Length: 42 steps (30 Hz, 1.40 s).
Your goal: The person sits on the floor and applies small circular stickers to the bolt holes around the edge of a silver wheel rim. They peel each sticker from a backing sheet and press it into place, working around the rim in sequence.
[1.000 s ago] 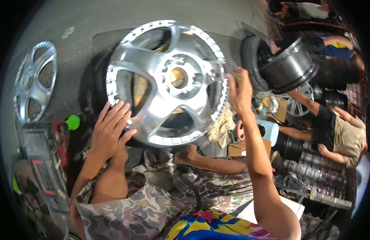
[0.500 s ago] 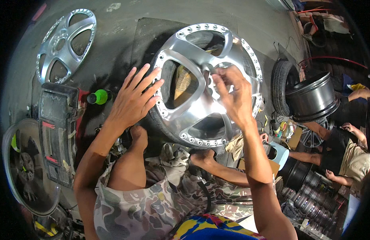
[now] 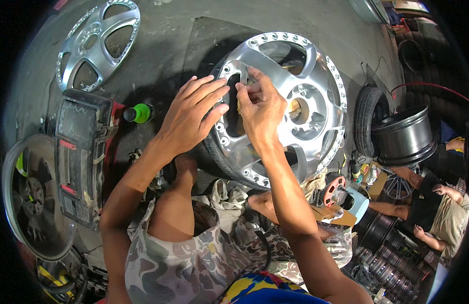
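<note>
A silver five-spoke wheel face [image 3: 290, 85] with bolt holes around its rim lies in front of me, on top of a black tyre [image 3: 212, 152]. My left hand [image 3: 193, 111] rests at the wheel's left rim, its fingers stretched out and spread. Bent and pinched together, the fingers of my right hand [image 3: 262, 106] press at the edge of the left spoke opening. Whatever they hold, if anything, is hidden by the fingers.
Another silver wheel face [image 3: 105, 33] lies at the far left. Nearby are a black toolbox [image 3: 82, 162] and a green-topped bottle [image 3: 138, 113]. To the right stand a tyre [image 3: 370, 119] and a dark wheel barrel [image 3: 404, 134]. Another person [image 3: 447, 213] sits at far right.
My right hand has moved left from the wheel's hub to the left spoke opening. My left hand stays by the rim with its fingers spread. The view has shifted slightly.
</note>
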Tool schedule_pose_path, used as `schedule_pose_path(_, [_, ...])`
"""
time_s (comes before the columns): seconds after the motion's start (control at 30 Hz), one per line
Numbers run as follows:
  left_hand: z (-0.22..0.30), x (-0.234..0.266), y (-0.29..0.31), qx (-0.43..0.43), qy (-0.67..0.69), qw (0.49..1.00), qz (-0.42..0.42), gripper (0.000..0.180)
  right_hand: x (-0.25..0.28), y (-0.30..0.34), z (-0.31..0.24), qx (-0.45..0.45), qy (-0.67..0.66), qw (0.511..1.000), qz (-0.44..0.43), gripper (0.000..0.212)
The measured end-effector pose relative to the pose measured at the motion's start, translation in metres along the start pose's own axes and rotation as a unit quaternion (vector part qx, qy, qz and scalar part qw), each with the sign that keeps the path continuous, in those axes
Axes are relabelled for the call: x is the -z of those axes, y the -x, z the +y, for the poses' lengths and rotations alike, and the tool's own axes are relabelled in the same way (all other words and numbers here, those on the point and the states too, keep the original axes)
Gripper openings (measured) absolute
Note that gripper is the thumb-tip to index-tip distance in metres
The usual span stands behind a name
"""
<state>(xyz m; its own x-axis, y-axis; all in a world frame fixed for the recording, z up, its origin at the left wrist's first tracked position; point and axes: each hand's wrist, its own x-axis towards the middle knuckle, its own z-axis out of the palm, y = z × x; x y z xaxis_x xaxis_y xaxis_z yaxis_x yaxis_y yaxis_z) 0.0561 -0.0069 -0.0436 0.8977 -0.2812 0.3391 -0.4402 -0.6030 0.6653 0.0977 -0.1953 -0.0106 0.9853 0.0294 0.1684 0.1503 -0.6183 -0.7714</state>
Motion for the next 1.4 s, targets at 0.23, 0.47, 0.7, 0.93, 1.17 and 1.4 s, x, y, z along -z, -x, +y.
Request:
schedule_pose_path(0.23, [-0.001, -0.009, -0.015, -0.003, 0.118, 0.992, 0.047, 0.028, -0.008, -0.003, -0.003, -0.008, 0.002, 1.0, 0.017, 0.042])
schedule_pose_path(0.47, [-0.004, -0.016, -0.018, -0.021, 0.109, 0.993, 0.035, 0.033, -0.015, -0.007, 0.002, 0.004, 0.007, 1.0, 0.019, 0.039])
schedule_pose_path(0.7, [-0.007, -0.021, -0.016, -0.022, 0.103, 0.994, 0.034, 0.035, -0.017, -0.012, 0.007, 0.013, 0.046, 0.999, -0.013, 0.039])
schedule_pose_path(0.93, [-0.01, -0.02, -0.014, -0.013, 0.096, 0.995, 0.031, 0.035, -0.017, -0.014, 0.001, -0.002, 0.005, 1.0, -0.024, 0.038])
schedule_pose_path(1.17, [-0.008, -0.022, -0.016, -0.011, 0.128, 0.99, 0.062, 0.035, -0.018, -0.013, 0.001, 0.009, -0.019, 1.0, -0.003, 0.038])
schedule_pose_path(1.4, [-0.011, -0.02, -0.014, 0.005, 0.13, 0.99, 0.055, 0.038, -0.018, -0.019, 0.002, 0.003, -0.024, 0.999, -0.033, 0.039])
